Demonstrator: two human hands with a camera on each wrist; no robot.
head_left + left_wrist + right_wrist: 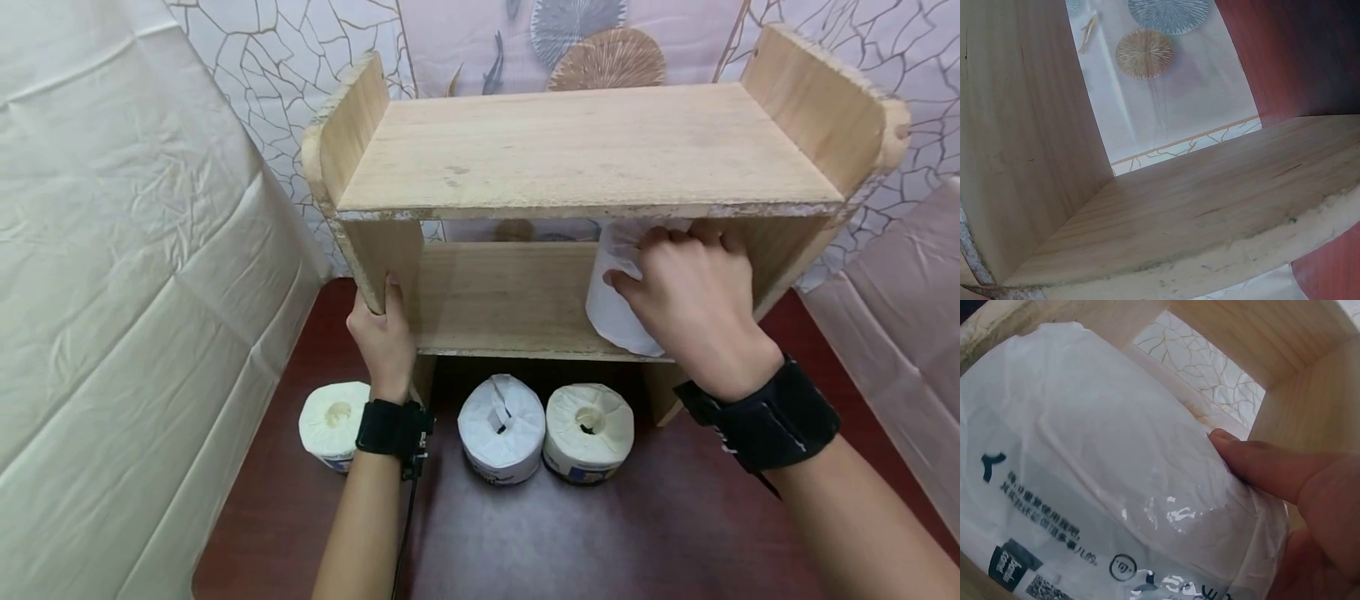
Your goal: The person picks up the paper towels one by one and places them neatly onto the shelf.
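Note:
My right hand (693,287) holds a white plastic-wrapped paper roll (613,308) on the middle board of a wooden shelf (585,154), near its right side. In the right wrist view the roll's wrapper (1104,431) shows dark printed text, and my thumb (1260,462) presses on it; the other fingers are mostly hidden. My left hand (382,342) grips the front edge of the shelf's left side panel (375,258), thumb on the inner face. In the left wrist view only the shelf boards (1210,206) show, not the hand.
Below the shelf's front, two wrapped rolls stand side by side: a white roll (501,429) and a cream roll (589,433). Another cream roll (333,425) stands left of my left wrist. The dark red tabletop (525,542) lies beneath; patterned cloth (300,50) hangs behind.

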